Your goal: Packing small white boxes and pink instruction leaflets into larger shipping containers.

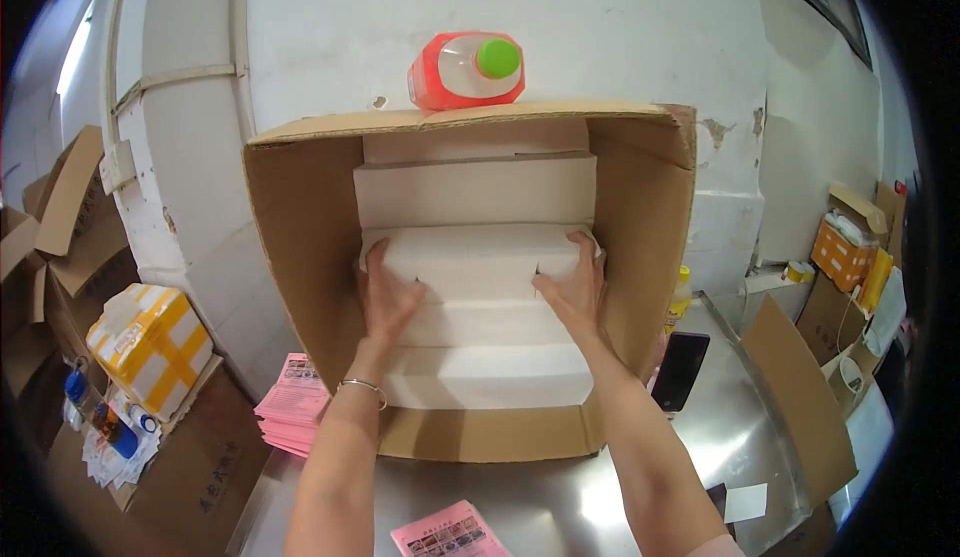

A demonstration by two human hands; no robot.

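A large brown cardboard carton lies on its side on the metal table, its mouth toward me. White boxes are stacked inside it, with one white box standing out from the layers above and below. My left hand clasps this box at its left end, thumb on the front face. At the right end my right hand holds the same box, its thumb near a small dark slit. The fingertips of both hands are partly hidden behind the ends. Beneath it sits another white box.
A red bottle with a green cap stands on the carton. Pink leaflets are piled left of it, with more leaflets in front. A phone and a cardboard flap are to the right. A taped box sits left.
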